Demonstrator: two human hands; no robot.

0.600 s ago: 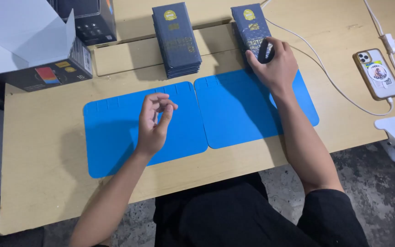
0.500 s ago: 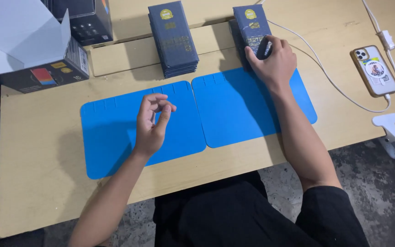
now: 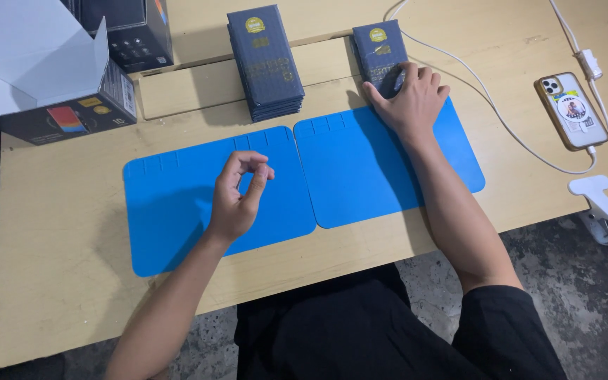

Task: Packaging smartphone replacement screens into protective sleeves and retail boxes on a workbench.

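Your right hand (image 3: 411,98) rests flat on the small dark box (image 3: 380,53) near the desk's (image 3: 58,281) far edge, not gripping yet. Your left hand (image 3: 237,197) hangs empty, fingers curled, over the left blue mat (image 3: 170,204). Next, close your fingers round the box.

Wooden table (image 3: 72,281) bears blue mats (image 3: 177,204), boxes (image 3: 265,63), phone (image 3: 571,110).

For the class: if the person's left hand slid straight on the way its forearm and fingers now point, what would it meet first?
Probably the tall stack of dark slim boxes beyond the left blue mat. The left hand points up and slightly right, with only bare mat and wooden table before it. Its height above the mat is unclear.
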